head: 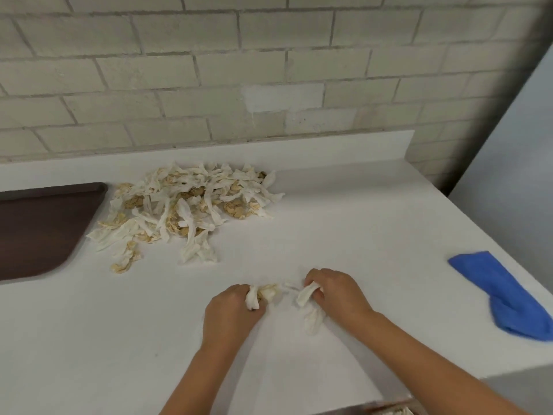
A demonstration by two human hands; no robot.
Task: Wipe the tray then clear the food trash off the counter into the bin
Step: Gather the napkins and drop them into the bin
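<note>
A pile of food trash [188, 208], made of crumpled white and stained paper scraps, lies on the white counter [329, 223] near the back wall. A dark brown tray [42, 232] sits at the left edge, beside the pile. At the counter's front, my left hand [232, 313] grips a wad of stained paper scraps [264, 293]. My right hand [335, 295] grips a white paper strip [311, 307] that trails down onto the counter. The two hands are close together, well in front of the pile.
A blue cloth [505, 298] lies at the counter's right edge. A brick wall stands behind the counter. At the bottom edge, below the counter's front, part of a container [392, 410] holding paper scraps shows.
</note>
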